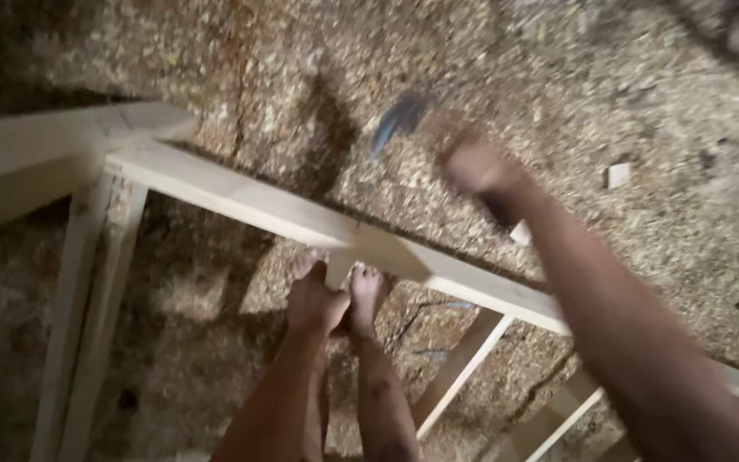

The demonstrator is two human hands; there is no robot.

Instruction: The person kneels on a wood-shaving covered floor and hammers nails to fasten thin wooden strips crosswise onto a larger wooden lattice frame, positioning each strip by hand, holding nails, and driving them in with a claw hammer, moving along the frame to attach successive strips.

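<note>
A long rail (241, 198) of a pale wooden frame is lying across the view, its long axis running from far left to near right. A short block (340, 267) is sitting under the rail's middle. The left hand (314, 301) is being pressed against this block from the near side; whether the fingers are closed round it cannot be told. A bare foot (366, 291) is being set just right of that hand, toes touching the rail.

The right hand (475, 162) is being held raised beyond the rail, far and to the right of the block, so the left hand is much the nearer. It is blurred, but seems clenched round a tool (399, 115) with a blue end.

One rail, one block and one tool are being shown, with two slanted legs (87, 325) at the left and two small offcuts (617, 175) on the sawdust floor (643, 94).
</note>
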